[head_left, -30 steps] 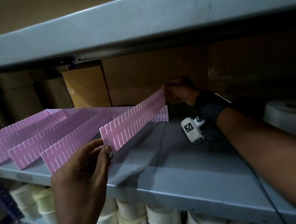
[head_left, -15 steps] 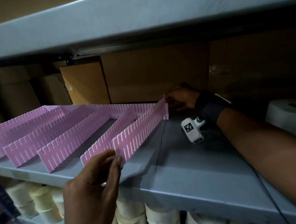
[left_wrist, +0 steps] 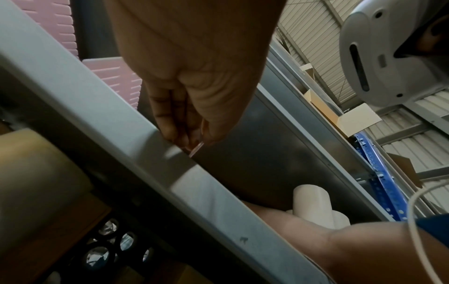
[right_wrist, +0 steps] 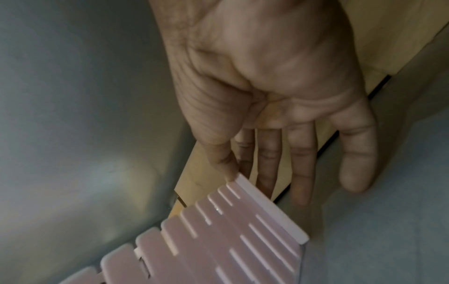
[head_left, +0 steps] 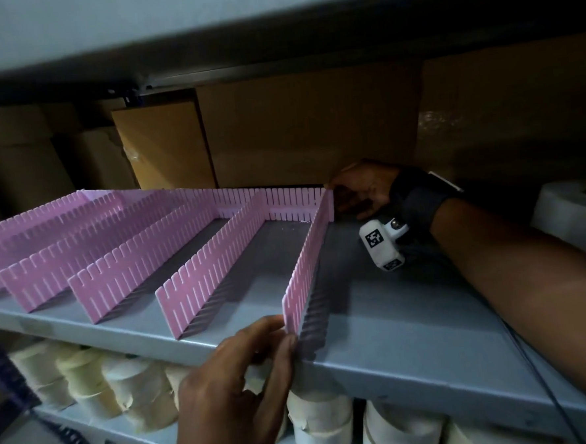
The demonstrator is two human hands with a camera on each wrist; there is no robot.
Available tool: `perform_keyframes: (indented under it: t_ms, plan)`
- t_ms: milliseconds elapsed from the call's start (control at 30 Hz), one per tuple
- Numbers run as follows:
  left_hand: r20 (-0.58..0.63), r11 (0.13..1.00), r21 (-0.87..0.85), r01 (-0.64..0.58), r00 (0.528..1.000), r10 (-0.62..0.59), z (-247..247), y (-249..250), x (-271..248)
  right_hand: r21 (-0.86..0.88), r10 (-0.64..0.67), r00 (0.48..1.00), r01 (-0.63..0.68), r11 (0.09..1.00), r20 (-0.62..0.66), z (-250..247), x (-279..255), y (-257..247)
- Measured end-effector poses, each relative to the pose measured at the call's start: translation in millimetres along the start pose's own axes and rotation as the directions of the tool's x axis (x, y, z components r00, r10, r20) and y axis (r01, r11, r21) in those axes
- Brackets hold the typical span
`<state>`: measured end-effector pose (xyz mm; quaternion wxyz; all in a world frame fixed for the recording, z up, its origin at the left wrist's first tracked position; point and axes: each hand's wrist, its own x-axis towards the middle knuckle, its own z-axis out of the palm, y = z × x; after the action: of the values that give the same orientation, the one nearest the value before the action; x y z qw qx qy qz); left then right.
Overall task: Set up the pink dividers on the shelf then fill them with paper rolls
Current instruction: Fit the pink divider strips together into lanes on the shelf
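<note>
The left hand (head_left: 233, 390) pinches the near end of the rightmost pink divider (head_left: 306, 265) between thumb and fingertips, right at the front lip of the grey metal shelf (head_left: 411, 324); the left wrist view shows the same pinch (left_wrist: 192, 107), with only a thin pink edge (left_wrist: 196, 149) peeking out below the fingers. The right hand (head_left: 362, 192) reaches to the back of the shelf, its fingers straight and relaxed; in the right wrist view the thumb tip (right_wrist: 226, 165) touches the top corner of that divider's far end (right_wrist: 264, 209), while the other fingers extend behind it toward the cardboard. This divider stands upright on its edge, running from front to back, and its far end meets the pink cross strip (head_left: 276, 202) along the rear. To its left, more pink dividers (head_left: 199, 282) stand in a row, forming open lanes on the shelf. Brown cardboard boxes (head_left: 306, 131) stand behind the shelf. A large white paper roll (head_left: 572, 218) stands at the far right, and cream paper rolls (head_left: 123, 390) are packed on the shelf below.
</note>
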<state>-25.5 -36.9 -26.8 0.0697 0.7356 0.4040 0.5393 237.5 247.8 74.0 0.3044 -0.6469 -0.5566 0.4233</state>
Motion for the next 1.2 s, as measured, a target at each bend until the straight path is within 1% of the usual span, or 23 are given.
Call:
perform_keyframes:
  t_ms: [33,67,167,300,367,467,667,767,933,1200]
  plan:
    - [0.009,1.000,0.004,-0.020,1.000,0.020,1,-4,4,-0.004,-0.004,1.000,0.004,1.000,0.001,0,0,0]
    - [-0.009,0.999,0.023,-0.023,1.000,0.024,2,-4,6,-0.007,-0.005,1.000,0.005,1.000,0.005,0,1,0]
    - [-0.100,0.995,0.091,-0.033,0.994,0.042,6,-7,4,-0.026,0.004,1.000,-0.004,1.000,0.010,1,3,1]
    - [-0.098,0.992,0.122,-0.045,0.994,0.057,4,-15,1,-0.033,0.030,0.999,-0.029,0.999,0.029,1,4,-1]
    - [-0.110,0.995,0.099,-0.017,0.994,0.028,6,-17,0,-0.026,0.039,0.999,-0.038,0.999,0.037,0,4,-1]
    - [-0.090,0.995,0.095,0.004,0.996,0.005,8,-19,-3,-0.003,0.039,0.998,-0.039,0.999,0.044,-2,5,4]
    - [-0.097,0.993,0.120,-0.011,0.995,0.023,12,-20,-5,0.025,0.061,0.996,-0.063,0.998,0.062,-6,7,11]
    - [-0.111,0.989,0.147,-0.016,0.993,0.032,14,-21,-6,0.008,0.082,0.994,-0.082,0.997,0.071,-5,6,9]
    - [-0.156,0.986,0.163,-0.020,0.987,0.045,19,-22,-8,-0.037,0.092,0.995,-0.091,0.995,0.047,0,4,7]
    - [-0.214,0.988,0.154,-0.012,0.976,0.045,23,-19,-7,-0.023,0.069,0.997,-0.069,0.997,0.027,4,-2,7]
